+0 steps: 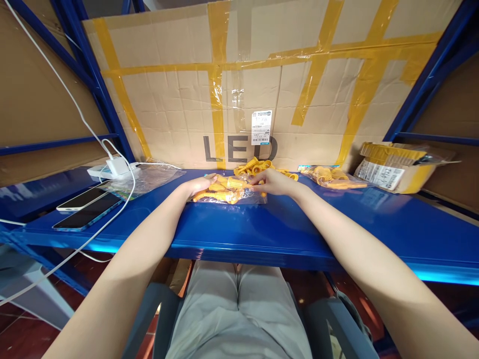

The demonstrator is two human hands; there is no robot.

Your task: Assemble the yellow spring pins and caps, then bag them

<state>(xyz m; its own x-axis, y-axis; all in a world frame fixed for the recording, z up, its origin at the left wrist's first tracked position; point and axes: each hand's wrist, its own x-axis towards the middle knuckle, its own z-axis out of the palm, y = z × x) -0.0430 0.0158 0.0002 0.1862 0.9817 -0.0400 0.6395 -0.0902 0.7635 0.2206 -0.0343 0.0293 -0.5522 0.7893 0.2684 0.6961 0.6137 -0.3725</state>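
A clear plastic bag (224, 195) filled with orange-yellow plastic pieces lies on the blue shelf in front of me. My left hand (200, 185) grips the bag's left end, thumb on top. At the right end, my right hand (275, 181) has its fingers curled and closed on the bag; whether a piece is also between them is hidden. Just behind my right hand is a loose heap of yellow pieces (258, 164), some of them cup-shaped. Another clear bag of similar pieces (329, 176) rests farther right.
A small taped cardboard box (396, 169) stands at the right end of the blue shelf (254, 229). Two phones (88, 212), a white charger (118, 167) with cables and a flat plastic bag (153, 175) lie left. A large cardboard sheet (179, 109) marked LED closes the back.
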